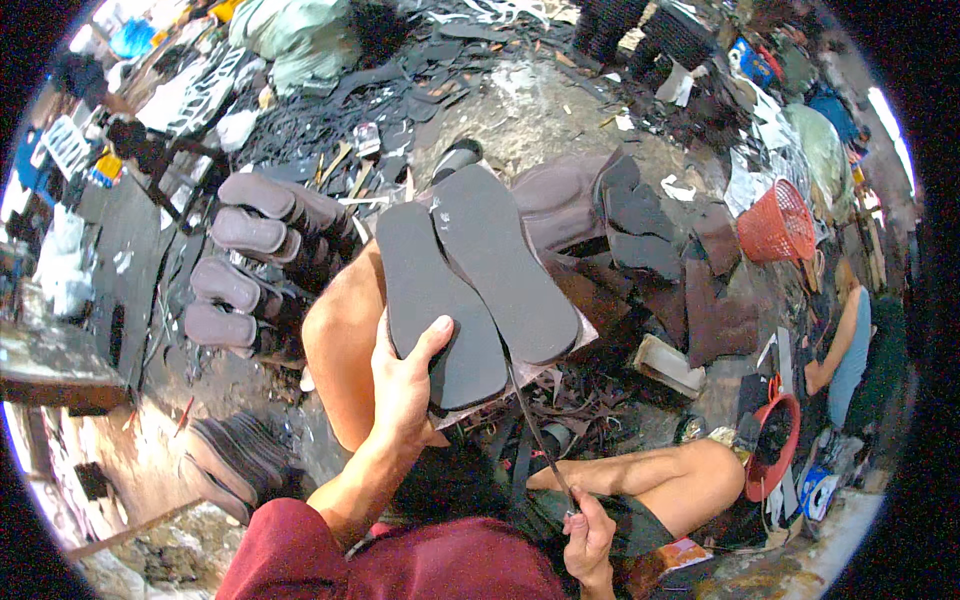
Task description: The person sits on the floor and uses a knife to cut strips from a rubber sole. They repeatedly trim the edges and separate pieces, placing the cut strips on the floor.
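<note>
Head view: left hand point(402, 385) grips dark soles point(440, 300) beyond right hand point(590, 538) clutching thin rod point(537, 436).

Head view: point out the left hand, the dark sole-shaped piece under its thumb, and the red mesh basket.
Left hand point(402, 385): head view, middle of the hand.
Dark sole-shaped piece point(438, 282): head view, middle of its flat upper face.
Red mesh basket point(768, 228): head view, its mesh wall.

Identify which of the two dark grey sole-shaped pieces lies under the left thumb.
The left piece, set lower: the thumb of the left hand lies on its face. No finger lies on the right piece, which reaches higher in the picture.
</note>
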A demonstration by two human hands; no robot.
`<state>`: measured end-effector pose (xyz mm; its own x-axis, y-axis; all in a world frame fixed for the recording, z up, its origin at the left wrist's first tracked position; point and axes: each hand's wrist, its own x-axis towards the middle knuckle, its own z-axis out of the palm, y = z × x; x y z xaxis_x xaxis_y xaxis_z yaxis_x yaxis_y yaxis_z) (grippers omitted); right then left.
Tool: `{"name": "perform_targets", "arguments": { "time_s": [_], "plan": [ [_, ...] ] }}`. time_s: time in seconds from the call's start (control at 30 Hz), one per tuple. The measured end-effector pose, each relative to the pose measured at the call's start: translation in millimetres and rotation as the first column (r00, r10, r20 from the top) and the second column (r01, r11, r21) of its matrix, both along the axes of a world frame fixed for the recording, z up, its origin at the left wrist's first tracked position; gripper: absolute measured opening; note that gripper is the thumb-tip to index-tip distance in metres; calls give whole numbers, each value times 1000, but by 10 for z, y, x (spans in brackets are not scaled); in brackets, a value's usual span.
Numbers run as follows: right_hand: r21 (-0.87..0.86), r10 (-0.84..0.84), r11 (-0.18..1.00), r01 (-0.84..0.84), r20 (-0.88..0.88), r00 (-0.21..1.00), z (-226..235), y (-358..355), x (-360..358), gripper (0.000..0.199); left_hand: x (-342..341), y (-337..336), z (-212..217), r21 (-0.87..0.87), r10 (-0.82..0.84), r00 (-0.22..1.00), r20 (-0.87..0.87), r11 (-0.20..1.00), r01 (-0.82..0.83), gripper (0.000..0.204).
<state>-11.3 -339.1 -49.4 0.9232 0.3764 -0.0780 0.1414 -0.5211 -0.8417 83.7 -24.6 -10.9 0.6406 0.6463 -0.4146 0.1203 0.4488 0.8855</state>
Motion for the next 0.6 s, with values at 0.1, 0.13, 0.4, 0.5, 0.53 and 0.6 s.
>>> {"name": "perform_targets", "arguments": {
  "time_s": [0.1,0.13,0.4,0.5,0.53,0.6],
  "plan": [
    [-19,27,999,-26,40,999,-80,-140,-17,43,-12,-155,61,-104,11,1000,20,995,-9,63],
    [-27,40,999,-39,47,998,-102,-177,-38,43,-56,-193,69,-111,21,999,38,994,-17,66],
    [39,35,999,-36,28,999,-271,55,150,33,-259,-623,14,-86,32,999,12,996,-30,69],
    [-1,64,998,-64,57,996,-325,190,352,28,-273,-688,3,-34,4,1000,-21,999,-4,72],
    [19,58,998,-60,103,993,-367,234,398,27,-285,-699,11,-24,-7,999,-39,1000,6,73],
    [53,41,997,-52,190,981,-457,312,491,27,-312,-716,20,-32,-35,999,-31,999,34,76]
  ]
}}
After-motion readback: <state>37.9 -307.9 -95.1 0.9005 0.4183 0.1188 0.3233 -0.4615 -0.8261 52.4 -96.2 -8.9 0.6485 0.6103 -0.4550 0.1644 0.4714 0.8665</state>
